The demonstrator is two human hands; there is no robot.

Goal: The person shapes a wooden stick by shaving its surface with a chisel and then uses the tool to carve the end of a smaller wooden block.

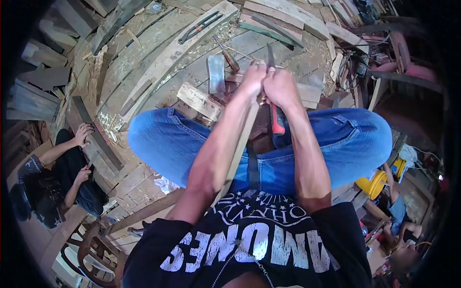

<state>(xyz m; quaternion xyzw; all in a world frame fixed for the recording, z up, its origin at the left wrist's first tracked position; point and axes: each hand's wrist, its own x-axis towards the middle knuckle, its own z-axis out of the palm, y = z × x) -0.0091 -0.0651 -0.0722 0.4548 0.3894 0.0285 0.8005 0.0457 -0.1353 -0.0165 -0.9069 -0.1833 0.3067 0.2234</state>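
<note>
My left hand [254,79] is closed at the far end of a long, narrow wooden strip [244,139], which runs back toward my chest beneath my left forearm. Pressed against it, my right hand [281,89] is closed too, its fingers curled. A dark, pointed blade [270,55] sticks out beyond both fists. Below my right wrist, roughly in line with that blade, shows a red-and-black handle [277,120]; my hand hides whether the two join. Just left of my hands lie a grey metal blade [216,74] and a wooden-handled tool [231,61].
Ahead lies a long plank [168,72] with dark-handled pliers [199,28] on it. A short wood block [199,101] rests by my left knee. Boards and shavings cover the floor. One person [53,177] sits at left; another [401,216] is at lower right near a yellow bucket [372,185].
</note>
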